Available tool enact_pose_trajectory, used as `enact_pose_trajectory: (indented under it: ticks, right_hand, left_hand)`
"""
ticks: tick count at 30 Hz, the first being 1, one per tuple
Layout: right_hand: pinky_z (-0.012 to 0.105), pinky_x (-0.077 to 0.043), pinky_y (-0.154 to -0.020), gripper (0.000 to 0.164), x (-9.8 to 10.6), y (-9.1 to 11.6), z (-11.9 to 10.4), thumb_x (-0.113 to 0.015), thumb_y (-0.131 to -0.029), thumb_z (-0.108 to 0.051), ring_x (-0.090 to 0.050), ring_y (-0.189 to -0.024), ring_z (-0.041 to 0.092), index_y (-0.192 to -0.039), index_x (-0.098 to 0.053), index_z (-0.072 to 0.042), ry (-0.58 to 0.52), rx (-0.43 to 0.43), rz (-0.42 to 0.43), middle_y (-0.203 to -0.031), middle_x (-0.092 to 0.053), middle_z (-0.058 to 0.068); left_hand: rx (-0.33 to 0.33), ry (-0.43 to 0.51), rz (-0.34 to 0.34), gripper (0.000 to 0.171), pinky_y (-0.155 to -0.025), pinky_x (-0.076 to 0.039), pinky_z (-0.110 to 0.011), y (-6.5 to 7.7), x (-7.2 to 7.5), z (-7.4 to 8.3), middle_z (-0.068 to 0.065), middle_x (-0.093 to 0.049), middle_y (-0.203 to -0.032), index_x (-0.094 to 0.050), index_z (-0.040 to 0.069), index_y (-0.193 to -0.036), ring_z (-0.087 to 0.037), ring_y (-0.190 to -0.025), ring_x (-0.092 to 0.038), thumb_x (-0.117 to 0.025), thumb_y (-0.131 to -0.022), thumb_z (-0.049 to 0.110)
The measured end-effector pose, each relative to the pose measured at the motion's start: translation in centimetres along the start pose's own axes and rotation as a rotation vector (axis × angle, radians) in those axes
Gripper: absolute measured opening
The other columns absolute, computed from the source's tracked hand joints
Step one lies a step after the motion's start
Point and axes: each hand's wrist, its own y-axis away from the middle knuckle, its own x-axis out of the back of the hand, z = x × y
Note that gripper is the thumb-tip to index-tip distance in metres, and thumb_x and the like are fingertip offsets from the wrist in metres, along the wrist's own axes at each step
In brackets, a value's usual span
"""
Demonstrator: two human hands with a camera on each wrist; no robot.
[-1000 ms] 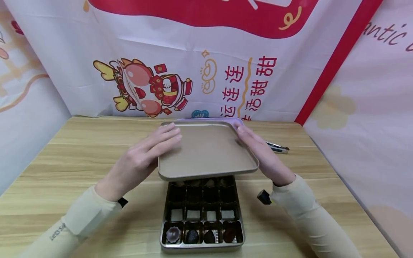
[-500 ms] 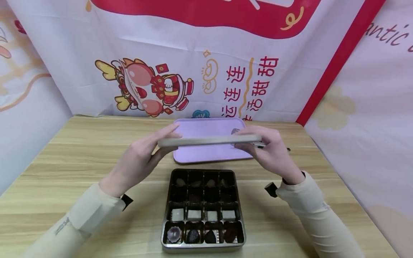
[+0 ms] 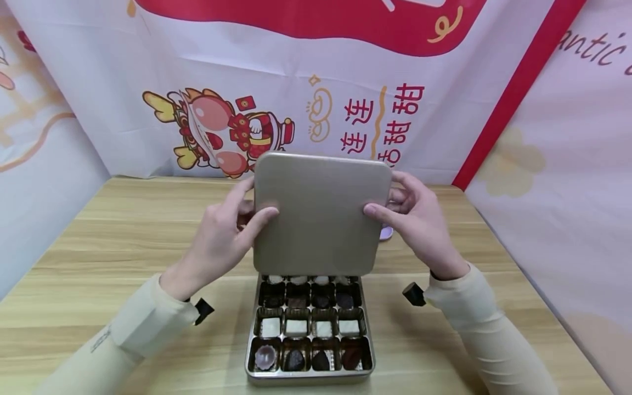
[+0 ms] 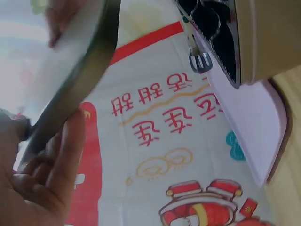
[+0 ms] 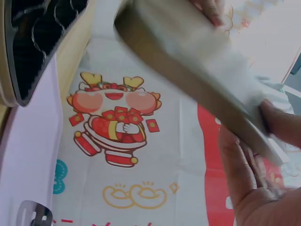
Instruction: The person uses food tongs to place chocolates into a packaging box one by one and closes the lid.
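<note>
A tan metal lid (image 3: 318, 219) stands steeply tilted in the head view, smooth face toward me. Its lower edge overlaps the back of an open metal box (image 3: 310, 378) holding rows of chocolates. My left hand (image 3: 219, 236) grips the lid's left edge, thumb on the face and fingers behind. At the opposite edge my right hand (image 3: 419, 227) holds it the same way. White square chocolates (image 3: 296, 328) fill the second row from the front; darker ones (image 3: 295, 360) sit in the front row with a mauve fluted one (image 3: 265, 357). The lid partly hides the back row.
Behind the lid lies a lilac tray (image 4: 256, 122), mostly hidden in the head view. On it, a metal utensil with a slotted head (image 4: 201, 61) shows in the left wrist view. A printed cloth (image 3: 306, 71) hangs at the wooden table's (image 3: 148, 236) back edge.
Both hands have turned the lid from nearly flat, through edge-on, to steeply upright with its smooth face toward me. It now covers most of the lilac tray. The box has stayed put.
</note>
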Motion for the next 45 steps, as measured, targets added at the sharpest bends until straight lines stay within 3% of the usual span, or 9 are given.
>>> enact_pose_trajectory:
  ticks: [3,8,10,13,17,24,32,40,45]
  right_hand:
    - [0.046,-0.059,-0.061,0.071,0.1,-0.2,0.1,-0.08,-0.083,-0.007,-0.07,-0.087,0.033,-0.144,-0.043,-0.014,-0.01,-0.196,-0.059,-0.104,-0.07,0.019]
    - [0.054,-0.057,-0.061,0.081,0.3,-0.2,0.6,-0.077,-0.084,-0.001,-0.069,-0.087,0.037,-0.15,-0.035,-0.02,-0.049,-0.345,-0.195,-0.108,-0.067,0.024]
    - [0.055,-0.057,-0.06,0.08,0.4,0.0,0.9,-0.076,-0.085,0.001,-0.068,-0.088,0.039,-0.15,-0.036,-0.02,-0.055,-0.39,-0.257,-0.11,-0.066,0.025]
    - [0.056,-0.057,-0.061,0.077,0.5,0.2,1.4,-0.078,-0.084,-0.004,-0.068,-0.088,0.039,-0.148,-0.037,-0.019,-0.001,-0.474,-0.378,-0.109,-0.066,0.024]
    - [0.057,-0.056,-0.061,0.077,0.4,0.3,2.0,-0.082,-0.082,-0.013,-0.069,-0.084,0.039,-0.145,-0.038,-0.016,0.09,-0.57,-0.514,-0.104,-0.067,0.023]
    - [0.057,-0.056,-0.058,0.074,0.0,0.5,2.3,-0.086,-0.079,-0.021,-0.069,-0.071,0.038,-0.136,-0.04,-0.01,0.197,-0.634,-0.6,-0.094,-0.068,0.02]
    - [0.049,-0.056,-0.05,0.069,-0.4,-0.1,2.6,-0.081,-0.084,-0.028,-0.065,-0.055,0.037,-0.138,-0.041,-0.013,0.174,-0.632,-0.594,-0.083,-0.069,0.023]
    - [0.053,-0.056,-0.054,0.069,-1.0,-0.1,3.3,-0.083,-0.082,-0.021,-0.066,-0.06,0.036,-0.134,-0.039,-0.009,0.162,-0.662,-0.695,-0.093,-0.068,0.021]
    - [0.058,-0.054,-0.056,0.071,-1.3,0.4,3.4,-0.085,-0.08,-0.022,-0.065,-0.055,0.036,-0.129,-0.037,-0.005,0.21,-0.695,-0.739,-0.088,-0.067,0.021]
  left_hand:
    - [0.206,0.096,-0.066,0.065,-0.043,-0.054,-0.029,0.6,0.0,0.3,-0.005,-0.073,-0.08,-0.035,0.008,-0.148,-0.009,-0.058,-0.066,-0.07,-0.093,0.014]
    - [0.585,0.277,-0.222,0.081,-0.047,-0.056,-0.041,1.5,0.1,0.4,-0.01,-0.073,-0.084,-0.013,0.022,-0.157,-0.025,-0.058,-0.068,-0.066,-0.096,0.034]
    - [0.679,0.304,-0.272,0.085,-0.048,-0.056,-0.044,1.8,0.0,0.4,-0.011,-0.072,-0.082,-0.008,0.025,-0.158,-0.03,-0.056,-0.066,-0.065,-0.096,0.037]
    - [0.761,0.301,-0.358,0.088,-0.048,-0.056,-0.045,2.5,-0.2,0.3,-0.012,-0.07,-0.077,-0.004,0.027,-0.159,-0.031,-0.055,-0.065,-0.064,-0.096,0.039]
    - [0.82,0.296,-0.445,0.089,-0.048,-0.055,-0.049,3.2,-0.3,0.7,-0.013,-0.067,-0.071,-0.003,0.031,-0.158,-0.033,-0.052,-0.064,-0.065,-0.096,0.04]
    - [0.867,0.184,-0.522,0.089,-0.044,-0.054,-0.047,3.4,-0.7,1.8,-0.014,-0.059,-0.061,0.0,0.03,-0.158,-0.029,-0.044,-0.06,-0.064,-0.097,0.038]
    - [0.909,0.231,-0.495,0.086,-0.046,-0.054,-0.051,3.6,0.1,1.6,-0.016,-0.062,-0.063,-0.005,0.026,-0.158,-0.033,-0.045,-0.062,-0.063,-0.096,0.042]
    - [0.928,0.248,-0.59,0.087,-0.045,-0.054,-0.05,3.9,0.1,1.7,-0.017,-0.062,-0.063,0.003,0.026,-0.158,-0.033,-0.046,-0.063,-0.061,-0.099,0.035]
    - [0.935,0.224,-0.639,0.09,-0.046,-0.055,-0.048,4.3,-0.3,1.9,-0.018,-0.061,-0.063,0.006,0.026,-0.158,-0.032,-0.045,-0.062,-0.061,-0.099,0.036]
